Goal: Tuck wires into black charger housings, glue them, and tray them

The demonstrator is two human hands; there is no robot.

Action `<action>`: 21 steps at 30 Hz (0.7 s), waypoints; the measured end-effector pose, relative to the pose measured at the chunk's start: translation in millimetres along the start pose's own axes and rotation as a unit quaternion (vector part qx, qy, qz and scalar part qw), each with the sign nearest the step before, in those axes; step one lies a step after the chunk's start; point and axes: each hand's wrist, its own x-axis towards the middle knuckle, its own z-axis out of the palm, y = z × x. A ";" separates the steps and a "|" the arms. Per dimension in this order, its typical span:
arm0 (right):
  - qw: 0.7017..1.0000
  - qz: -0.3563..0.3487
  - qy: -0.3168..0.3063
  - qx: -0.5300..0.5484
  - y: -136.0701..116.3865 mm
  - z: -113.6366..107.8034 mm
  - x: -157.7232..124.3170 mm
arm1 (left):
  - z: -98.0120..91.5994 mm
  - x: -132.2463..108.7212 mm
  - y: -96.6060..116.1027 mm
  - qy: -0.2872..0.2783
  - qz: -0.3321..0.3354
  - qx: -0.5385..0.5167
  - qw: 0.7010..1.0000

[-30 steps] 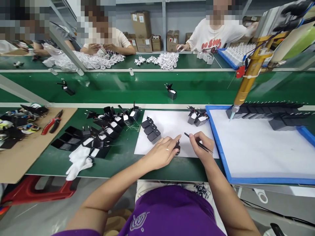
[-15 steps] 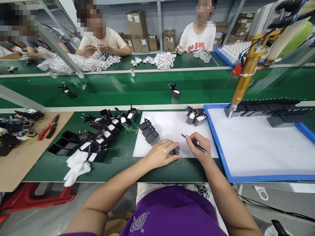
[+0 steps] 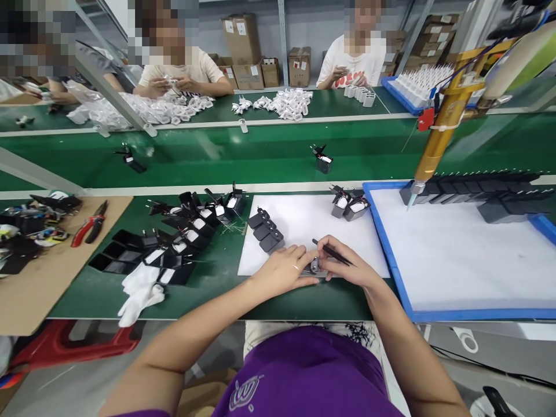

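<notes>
My left hand (image 3: 284,267) is closed on a small black plug housing (image 3: 314,266) at the near edge of the white sheet (image 3: 304,223). My right hand (image 3: 347,265) pinches thin black tweezers (image 3: 331,252) and also touches the housing from the right. Three finished black housings (image 3: 266,230) lie in a row on the sheet's left side. Two more housings with white inserts (image 3: 348,207) stand at the sheet's far right corner.
A heap of black housings and wired parts (image 3: 182,229) lies left of the sheet, with white gloves (image 3: 139,286) and red pliers (image 3: 89,223). A blue-rimmed tray (image 3: 460,255) with a glue dispenser (image 3: 436,139) is on the right. Single housings (image 3: 324,160) ride the green conveyor; other people work opposite.
My right hand has moved left with the tweezers and now meets my left hand at the housing. The housing on the conveyor has drifted right.
</notes>
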 end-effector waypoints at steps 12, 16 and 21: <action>0.997 0.058 0.027 0.043 1.0 3.3 4.3 | 10.9 -3.4 -6.1 0.043 -0.064 -0.487 0.870; 0.998 0.049 0.036 0.031 0.7 5.0 3.5 | 15.9 -1.6 -3.9 0.057 -0.092 -0.524 0.845; 0.999 0.005 0.031 -0.017 1.3 4.5 3.0 | 20.8 -3.7 0.7 0.103 -0.098 -0.514 0.846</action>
